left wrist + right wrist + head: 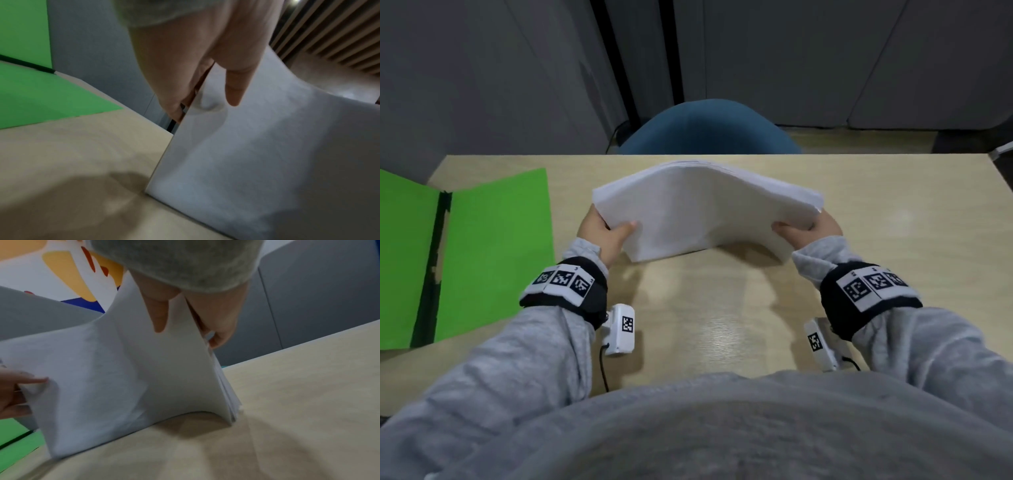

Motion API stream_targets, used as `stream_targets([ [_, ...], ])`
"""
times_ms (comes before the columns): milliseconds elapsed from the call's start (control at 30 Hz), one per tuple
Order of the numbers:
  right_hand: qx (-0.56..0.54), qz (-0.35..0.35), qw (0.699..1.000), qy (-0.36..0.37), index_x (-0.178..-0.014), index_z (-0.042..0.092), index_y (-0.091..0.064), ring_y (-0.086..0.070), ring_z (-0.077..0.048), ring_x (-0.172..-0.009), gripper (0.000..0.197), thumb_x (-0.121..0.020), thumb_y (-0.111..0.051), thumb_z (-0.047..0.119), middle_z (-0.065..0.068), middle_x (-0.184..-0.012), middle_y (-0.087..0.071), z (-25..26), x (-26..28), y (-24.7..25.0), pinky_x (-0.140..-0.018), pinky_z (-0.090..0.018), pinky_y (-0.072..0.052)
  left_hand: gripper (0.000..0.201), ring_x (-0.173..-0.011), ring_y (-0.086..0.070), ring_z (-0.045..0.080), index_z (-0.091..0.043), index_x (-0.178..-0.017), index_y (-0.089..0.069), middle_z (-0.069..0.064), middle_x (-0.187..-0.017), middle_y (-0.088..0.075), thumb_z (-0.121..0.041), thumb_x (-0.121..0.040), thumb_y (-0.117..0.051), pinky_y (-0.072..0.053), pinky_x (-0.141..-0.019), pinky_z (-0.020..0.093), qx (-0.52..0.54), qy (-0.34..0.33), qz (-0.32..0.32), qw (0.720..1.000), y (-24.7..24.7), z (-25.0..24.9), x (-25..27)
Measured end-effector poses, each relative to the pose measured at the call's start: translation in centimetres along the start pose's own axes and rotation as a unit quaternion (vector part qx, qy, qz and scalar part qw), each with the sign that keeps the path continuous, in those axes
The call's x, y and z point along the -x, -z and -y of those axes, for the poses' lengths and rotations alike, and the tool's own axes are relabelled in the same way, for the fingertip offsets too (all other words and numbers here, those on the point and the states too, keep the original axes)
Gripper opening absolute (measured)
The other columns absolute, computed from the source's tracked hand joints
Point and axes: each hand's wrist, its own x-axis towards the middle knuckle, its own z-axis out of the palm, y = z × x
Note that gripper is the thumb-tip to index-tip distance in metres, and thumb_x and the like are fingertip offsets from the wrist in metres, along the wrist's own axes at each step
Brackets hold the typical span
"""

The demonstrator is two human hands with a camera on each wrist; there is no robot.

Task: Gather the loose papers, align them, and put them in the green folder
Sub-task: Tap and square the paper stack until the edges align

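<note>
1. The left hand (604,236) pinched the left edge of the thick stack of white paper sheets (705,209), thumb on the near face and fingers behind; the left wrist view showed the thumb pressing a small dent into the top sheet.
2. The right hand (808,231) pinched the right edge the same way, thumb in front and fingers curled behind.
3. The stack stood at the centre of the head view, its lower corners on the pale wooden tabletop (722,308) and its lower edge arched clear of the surface in the middle. Squeezed inward like this, it could probably buckle further and take a crease.
4. In the right wrist view, the sheets at the right edge fanned apart and stepped out near the bottom corner. Alignment therefore looked unfinished, and a loosened pinch could let the outer sheets slide off or splay across the tabletop.
5. Tapping while the stack stayed bowed might dog-ear the two corners carrying the load.
6. The open green card folder (493,253) lay flat at the left of the head view, well apart from the stack, its far-left flap hanging past the tabletop's edge. Carrying a flexed, uneven stack across could shed sheets, and a careless landing might push the folder off the side.
</note>
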Motion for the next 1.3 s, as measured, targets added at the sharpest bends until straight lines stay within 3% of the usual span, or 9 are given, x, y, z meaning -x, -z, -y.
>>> stream_targets([
  [200, -0.121, -0.033, 0.992, 0.023, -0.085, 0.025, -0.063, -0.063, -0.017, -0.081, 0.007, -0.084, -0.068, 0.021, 0.003, -0.085, -0.068, 1.0, 0.6, 0.2, -0.072, -0.025, -0.053, 0.032, -0.077, -0.062, -0.01, -0.02, -0.111, -0.06, -0.015, -0.092, -0.066, -0.009, -0.082, -0.069, -0.048, -0.072, 0.012, 0.07, -0.051, -0.069, 0.994, 0.3, -1.1, -0.3],
  [433, 0.016, -0.001, 1.0, 0.017, -0.09, 0.025, -0.062, -0.062, -0.02, -0.086, 0.007, -0.087, -0.062, 0.019, -0.002, -0.088, -0.067, 1.2, 0.3, -0.5, -0.081, -0.027, -0.047, 0.084, -0.111, -0.056, 0.02, -0.014, -0.138, -0.032, 0.001, -0.12, -0.054, -0.015, -0.067, -0.076, -0.046, -0.102, 0.039, 0.034, -0.014, -0.068, 0.997, 0.2, -0.9, 0.1],
  [567, 0.02, 0.007, 0.997, 0.074, -0.088, 0.024, -0.067, -0.057, -0.007, -0.07, 0.008, -0.088, -0.061, 0.017, 0.009, -0.078, -0.066, 2.6, 0.7, -0.7, -0.069, -0.013, -0.046, 0.082, -0.131, -0.041, 0.019, -0.017, -0.142, -0.036, 0.006, -0.141, -0.042, -0.018, -0.066, -0.066, -0.031, -0.113, 0.034, -0.078, -0.197, -0.14, 0.967, 0.4, -4.8, 0.8],
  [667, 0.093, 0.015, 0.985, 0.143, -0.088, 0.02, -0.068, -0.056, -0.01, -0.07, 0.01, -0.09, -0.058, 0.021, 0.007, -0.076, -0.065, 3.8, 1.3, -1.4, -0.071, -0.017, -0.048, 0.055, -0.13, -0.043, 0.017, -0.022, -0.127, -0.057, 0.001, -0.136, -0.052, -0.026, -0.073, -0.065, -0.032, -0.112, 0.042, -0.202, -0.375, 0.018, 0.905, -0.9, -8.6, 1.8],
  [767, 0.187, 0.017, 0.956, 0.226, -0.097, 0.02, -0.068, -0.061, -0.023, -0.086, 0.017, -0.093, -0.053, 0.025, -0.003, -0.095, -0.069, 5.3, 2.0, -1.8, -0.077, -0.025, -0.047, 0.051, -0.13, -0.047, 0.02, -0.031, -0.124, -0.059, -0.005, -0.131, -0.058, -0.037, -0.073, -0.06, -0.033, -0.107, 0.054, -0.321, -0.395, 0.179, 0.842, -2.3, -11.1, 2.3],
  [833, 0.223, 0.017, 0.936, 0.274, -0.104, 0.019, -0.068, -0.061, -0.024, -0.092, 0.02, -0.095, -0.051, 0.026, -0.004, -0.101, -0.068, 6.1, 2.5, -1.8, -0.076, -0.02, -0.04, 0.033, -0.107, -0.06, 0.023, -0.027, -0.111, -0.066, -0.003, -0.107, -0.068, -0.028, -0.079, -0.061, -0.045, -0.092, 0.042, -0.356, -0.387, 0.207, 0.825, -2.9, -11.8, 2.4],
  [967, 0.218, 0.022, 0.944, 0.246, -0.092, 0.022, -0.065, -0.058, -0.023, -0.078, 0.017, -0.093, -0.05, 0.03, 0.001, -0.083, -0.065, 6.5, 2.9, -1.3, -0.065, -0.025, -0.041, 0.012, -0.079, -0.063, 0.02, -0.018, -0.094, -0.071, -0.003, -0.081, -0.07, -0.018, -0.09, -0.06, -0.047, -0.071, 0.029, -0.319, -0.375, 0.157, 0.856, -2.9, -11.7, 2.3],
  [1100, 0.269, 0.033, 0.95, 0.153, -0.088, 0.024, -0.062, -0.056, -0.021, -0.075, 0.011, -0.088, -0.057, 0.034, 0.002, -0.075, -0.059, 5.5, 1.2, 0.0, -0.064, -0.021, -0.035, 0.019, -0.076, -0.056, -0.012, -0.018, -0.102, -0.074, -0.023, -0.079, -0.064, -0.012, -0.089, -0.061, -0.036, -0.068, -0.002, -0.162, -0.316, 0.061, 0.933, -1.8, -11.3, 2.0],
  [1300, 0.02, -0.083, 0.99, 0.115, -0.076, 0.02, -0.062, -0.051, -0.003, -0.057, 0.01, -0.08, -0.067, 0.027, 0.008, -0.065, -0.061, 4.7, 0.5, 0.5, -0.058, -0.021, -0.041, 0.018, -0.062, -0.055, -0.005, -0.028, -0.077, -0.065, -0.019, -0.063, -0.063, -0.014, -0.089, -0.061, -0.047, -0.064, 0.016, 0.023, -0.201, -0.003, 0.979, 0.1, -10.2, 1.8],
])
